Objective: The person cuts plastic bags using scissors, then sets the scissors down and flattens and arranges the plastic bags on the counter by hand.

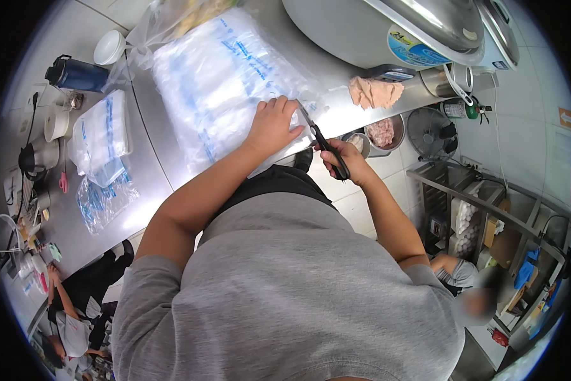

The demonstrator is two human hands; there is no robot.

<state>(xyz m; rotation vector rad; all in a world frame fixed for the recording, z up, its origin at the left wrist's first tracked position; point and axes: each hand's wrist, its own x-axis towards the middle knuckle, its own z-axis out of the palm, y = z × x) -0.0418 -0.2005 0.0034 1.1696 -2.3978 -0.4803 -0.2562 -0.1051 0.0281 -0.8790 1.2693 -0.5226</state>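
A thick stack of clear plastic bags [209,82] with blue print lies on the steel table. My left hand [273,127] rests on its near right corner, palm down, fingers stretched out and thumb apart. My right hand [352,160] is closed round the black handles of a pair of scissors [320,136], just off the table's front edge. The scissor blades point up and left, against the edge of the stack beside my left fingertips. Whether plastic lies between the blades, I cannot tell.
A large white-grey cooker with a steel lid [425,32] stands at the back right, near a crumpled pinkish-brown cloth [376,93]. Bowls of pale minced meat [382,132] sit below the table edge. More bags [101,133] lie left. Two other people are nearby.
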